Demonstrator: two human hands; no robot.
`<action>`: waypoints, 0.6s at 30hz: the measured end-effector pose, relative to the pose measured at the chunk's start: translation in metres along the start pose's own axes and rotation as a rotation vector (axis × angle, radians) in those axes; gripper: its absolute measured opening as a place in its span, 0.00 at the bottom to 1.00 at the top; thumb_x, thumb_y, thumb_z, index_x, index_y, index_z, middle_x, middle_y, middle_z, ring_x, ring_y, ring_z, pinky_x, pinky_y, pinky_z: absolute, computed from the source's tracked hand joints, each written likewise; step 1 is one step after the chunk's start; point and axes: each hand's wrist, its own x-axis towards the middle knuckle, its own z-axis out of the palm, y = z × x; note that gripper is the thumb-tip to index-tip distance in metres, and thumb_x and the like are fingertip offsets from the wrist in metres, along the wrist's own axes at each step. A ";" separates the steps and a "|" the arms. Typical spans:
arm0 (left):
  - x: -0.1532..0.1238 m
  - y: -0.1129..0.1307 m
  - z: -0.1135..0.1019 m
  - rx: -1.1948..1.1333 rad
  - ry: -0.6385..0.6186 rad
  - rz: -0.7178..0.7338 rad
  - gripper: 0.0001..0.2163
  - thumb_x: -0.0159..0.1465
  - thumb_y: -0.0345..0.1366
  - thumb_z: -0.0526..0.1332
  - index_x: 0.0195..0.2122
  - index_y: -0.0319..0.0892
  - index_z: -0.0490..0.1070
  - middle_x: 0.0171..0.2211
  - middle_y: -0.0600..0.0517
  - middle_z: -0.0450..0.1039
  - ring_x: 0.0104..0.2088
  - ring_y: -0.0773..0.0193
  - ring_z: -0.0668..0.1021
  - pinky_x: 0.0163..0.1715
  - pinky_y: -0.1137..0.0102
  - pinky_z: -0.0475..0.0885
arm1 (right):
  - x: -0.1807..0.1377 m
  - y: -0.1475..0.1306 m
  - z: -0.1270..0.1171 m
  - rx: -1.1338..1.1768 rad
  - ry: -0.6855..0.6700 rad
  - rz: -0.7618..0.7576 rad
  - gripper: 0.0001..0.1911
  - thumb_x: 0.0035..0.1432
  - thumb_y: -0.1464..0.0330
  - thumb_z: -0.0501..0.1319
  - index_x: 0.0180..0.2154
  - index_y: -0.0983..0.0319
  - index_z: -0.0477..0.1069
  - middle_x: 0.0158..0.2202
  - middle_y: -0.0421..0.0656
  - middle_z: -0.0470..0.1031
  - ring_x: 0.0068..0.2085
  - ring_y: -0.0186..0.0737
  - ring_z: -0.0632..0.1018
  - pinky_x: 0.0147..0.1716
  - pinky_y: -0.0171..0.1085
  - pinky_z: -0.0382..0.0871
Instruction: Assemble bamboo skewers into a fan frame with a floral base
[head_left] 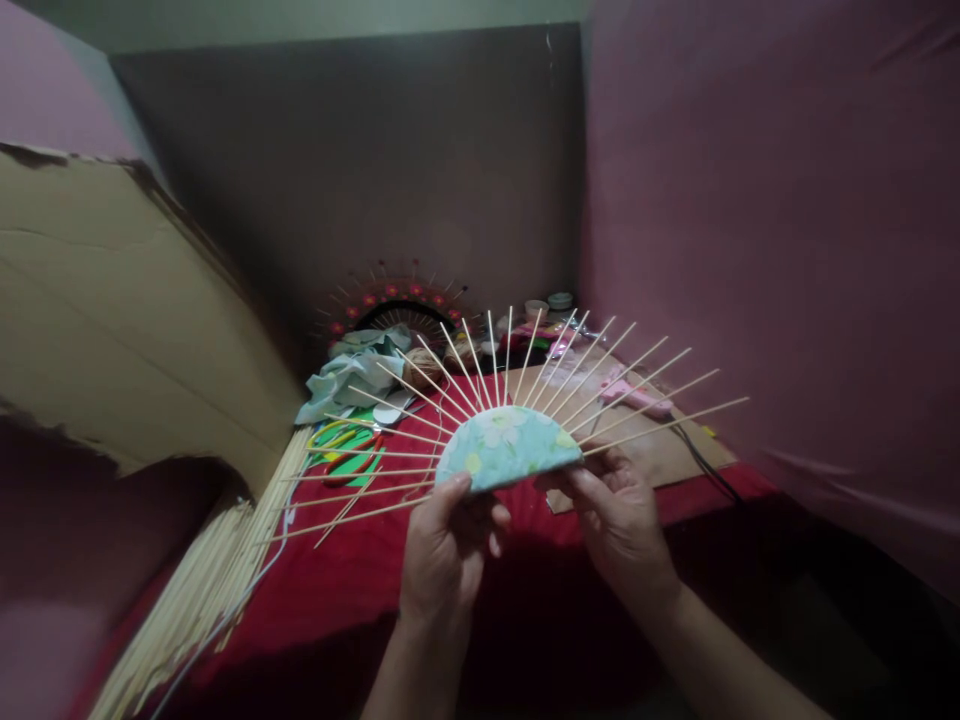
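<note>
Between my two hands I hold up a half-round fan frame (517, 445), its base covered in light blue flowered cloth. Thin wooden sticks (508, 350) spread out from the curved edge like rays. My left hand (446, 540) pinches the lower left corner, thumb on the front and fingers behind. At the lower right corner my right hand (619, 510) grips the straight edge between thumb and fingers. The fingers behind the cloth are partly hidden. The base tilts slightly, its right end higher.
A red cloth (300, 610) covers the table. Bundled sticks (195, 590) lie left, beside torn cardboard (127, 310). Beyond are pliers (352, 465), crumpled cloth (360, 370), twine (424, 368) and a red flowered fan-shaped piece (397, 295). A pink glue gun (634, 393) rests on a brown board (675, 450).
</note>
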 end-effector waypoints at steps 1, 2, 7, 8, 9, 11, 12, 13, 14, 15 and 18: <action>0.001 0.000 -0.001 -0.012 0.012 0.002 0.09 0.50 0.35 0.64 0.28 0.34 0.71 0.21 0.49 0.74 0.16 0.66 0.72 0.07 0.76 0.61 | -0.001 0.000 0.000 0.021 -0.023 0.009 0.14 0.46 0.71 0.68 0.37 0.60 0.68 0.30 0.37 0.78 0.29 0.37 0.80 0.30 0.35 0.74; 0.001 0.000 -0.002 -0.025 0.024 0.002 0.08 0.49 0.35 0.64 0.28 0.34 0.71 0.21 0.50 0.74 0.16 0.66 0.72 0.07 0.76 0.61 | -0.002 -0.001 0.000 0.041 -0.049 0.013 0.15 0.45 0.71 0.68 0.37 0.60 0.68 0.31 0.38 0.78 0.30 0.38 0.80 0.31 0.36 0.74; 0.002 -0.001 -0.003 -0.041 0.022 -0.014 0.08 0.48 0.34 0.65 0.27 0.35 0.72 0.18 0.51 0.72 0.17 0.63 0.74 0.09 0.75 0.63 | 0.000 0.002 0.000 0.046 -0.029 0.037 0.15 0.47 0.68 0.67 0.37 0.61 0.67 0.30 0.40 0.78 0.32 0.39 0.79 0.33 0.38 0.75; 0.001 -0.002 -0.003 -0.058 0.015 -0.011 0.08 0.48 0.34 0.66 0.27 0.35 0.72 0.19 0.51 0.72 0.17 0.63 0.74 0.10 0.74 0.64 | 0.000 0.003 0.001 0.037 0.000 0.045 0.14 0.47 0.68 0.67 0.36 0.61 0.67 0.30 0.40 0.78 0.32 0.37 0.79 0.33 0.37 0.74; 0.001 -0.003 -0.001 -0.089 0.010 0.001 0.09 0.49 0.35 0.66 0.28 0.35 0.72 0.20 0.51 0.73 0.18 0.63 0.74 0.11 0.74 0.65 | 0.001 0.004 0.002 0.031 0.020 0.052 0.13 0.47 0.69 0.68 0.35 0.61 0.67 0.30 0.39 0.78 0.32 0.36 0.79 0.33 0.35 0.74; -0.001 -0.008 0.004 -0.171 0.010 0.028 0.11 0.49 0.36 0.67 0.32 0.37 0.72 0.24 0.52 0.74 0.19 0.64 0.74 0.13 0.73 0.66 | 0.001 0.005 0.006 0.043 0.041 0.053 0.13 0.46 0.70 0.68 0.35 0.61 0.68 0.31 0.39 0.78 0.32 0.35 0.79 0.34 0.33 0.74; -0.003 -0.011 0.007 -0.207 0.014 0.036 0.12 0.50 0.37 0.68 0.34 0.38 0.72 0.26 0.52 0.75 0.20 0.65 0.74 0.14 0.73 0.67 | 0.001 0.006 0.009 0.054 0.046 0.053 0.13 0.46 0.70 0.68 0.35 0.61 0.68 0.31 0.38 0.78 0.32 0.35 0.79 0.34 0.33 0.74; -0.004 -0.014 0.010 -0.232 0.019 0.035 0.14 0.50 0.38 0.68 0.36 0.39 0.72 0.27 0.52 0.75 0.21 0.65 0.74 0.15 0.73 0.67 | 0.001 0.007 0.011 0.064 0.047 0.054 0.13 0.46 0.70 0.68 0.36 0.61 0.68 0.31 0.39 0.78 0.33 0.35 0.79 0.34 0.33 0.74; -0.004 -0.018 0.013 -0.243 0.027 0.032 0.14 0.50 0.37 0.68 0.37 0.39 0.72 0.28 0.52 0.75 0.21 0.66 0.74 0.15 0.74 0.67 | 0.000 0.008 0.013 0.072 0.044 0.057 0.14 0.46 0.70 0.68 0.36 0.61 0.69 0.32 0.39 0.79 0.33 0.36 0.79 0.35 0.34 0.75; -0.005 -0.022 0.015 -0.243 0.039 0.029 0.15 0.50 0.37 0.69 0.38 0.39 0.71 0.28 0.52 0.75 0.21 0.66 0.74 0.15 0.74 0.66 | 0.000 0.009 0.015 0.078 0.039 0.062 0.14 0.47 0.70 0.67 0.37 0.61 0.69 0.33 0.39 0.79 0.34 0.37 0.79 0.36 0.36 0.75; -0.003 -0.027 0.020 -0.221 0.104 0.041 0.12 0.50 0.33 0.69 0.35 0.38 0.71 0.25 0.55 0.74 0.18 0.70 0.72 0.13 0.76 0.63 | -0.002 0.011 0.015 0.091 -0.009 0.099 0.13 0.49 0.70 0.66 0.38 0.61 0.68 0.34 0.41 0.79 0.36 0.40 0.79 0.40 0.41 0.75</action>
